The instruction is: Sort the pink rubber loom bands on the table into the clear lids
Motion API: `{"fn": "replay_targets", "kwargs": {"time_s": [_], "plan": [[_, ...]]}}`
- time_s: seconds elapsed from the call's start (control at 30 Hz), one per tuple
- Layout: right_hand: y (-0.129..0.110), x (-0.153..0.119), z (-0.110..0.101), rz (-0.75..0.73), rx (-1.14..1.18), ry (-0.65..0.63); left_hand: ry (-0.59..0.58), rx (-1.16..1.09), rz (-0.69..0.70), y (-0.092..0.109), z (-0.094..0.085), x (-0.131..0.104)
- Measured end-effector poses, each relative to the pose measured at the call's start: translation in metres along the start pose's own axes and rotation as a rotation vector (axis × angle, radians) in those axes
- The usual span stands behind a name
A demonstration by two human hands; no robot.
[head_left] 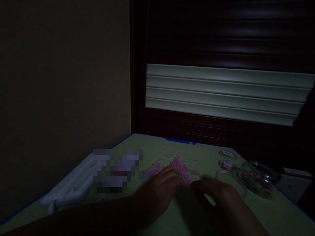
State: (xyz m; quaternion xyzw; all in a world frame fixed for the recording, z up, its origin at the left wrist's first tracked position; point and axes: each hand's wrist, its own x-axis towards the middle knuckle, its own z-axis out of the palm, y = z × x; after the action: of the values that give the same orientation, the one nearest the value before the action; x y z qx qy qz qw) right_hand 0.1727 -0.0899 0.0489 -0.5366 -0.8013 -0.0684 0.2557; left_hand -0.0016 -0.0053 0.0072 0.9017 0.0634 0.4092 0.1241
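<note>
Small elastic bands (180, 166) are best handled lightly; whether left hand (164, 187) or right hand (220, 189) is closed cannot be told.

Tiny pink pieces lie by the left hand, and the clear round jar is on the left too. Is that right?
No: the head view shows the clear round jar on the right, not left. The tiny pink pieces lie by the left hand.

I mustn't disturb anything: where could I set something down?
The pale green, blue-edged table looks bare far left, beyond the pile of small, mostly pink loops, and near right, between the right forearm and clear round jar of coloured bands. Crowded: the middle, around the left hand and right hand, and left, by the long white plastic object.
</note>
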Motion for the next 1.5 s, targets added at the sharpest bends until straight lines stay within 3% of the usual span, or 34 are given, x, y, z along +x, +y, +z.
{"fn": "replay_targets", "kwargs": {"time_s": [0.13, 0.3, 0.57, 0.7, 0.83, 1.27, 1.5], "plan": [[0.007, 0.003, 0.004, 0.045, 0.105, -0.110, -0.040, 0.012, 0.018, -0.004, -0.001, 0.000], [0.013, 0.005, 0.005, 0.072, -0.004, -0.143, -0.046, 0.027, -0.020, -0.007, 0.000, 0.001], [0.017, 0.001, -0.012, 0.038, -0.533, -0.053, -0.076, 0.052, -0.141, -0.008, -0.001, 0.003], [0.020, -0.005, -0.024, 0.099, -0.731, 0.039, -0.086, 0.058, -0.175, -0.007, -0.001, 0.002], [0.022, -0.012, -0.030, 0.204, -0.749, 0.019, -0.086, 0.058, -0.205, -0.008, 0.000, 0.002], [0.021, -0.007, -0.027, 0.271, -0.736, -0.148, -0.122, 0.097, -0.258, -0.008, -0.002, 0.003], [0.020, -0.006, -0.025, 0.162, -0.722, -0.101, -0.094, 0.132, -0.283, -0.009, -0.003, 0.004]]}}
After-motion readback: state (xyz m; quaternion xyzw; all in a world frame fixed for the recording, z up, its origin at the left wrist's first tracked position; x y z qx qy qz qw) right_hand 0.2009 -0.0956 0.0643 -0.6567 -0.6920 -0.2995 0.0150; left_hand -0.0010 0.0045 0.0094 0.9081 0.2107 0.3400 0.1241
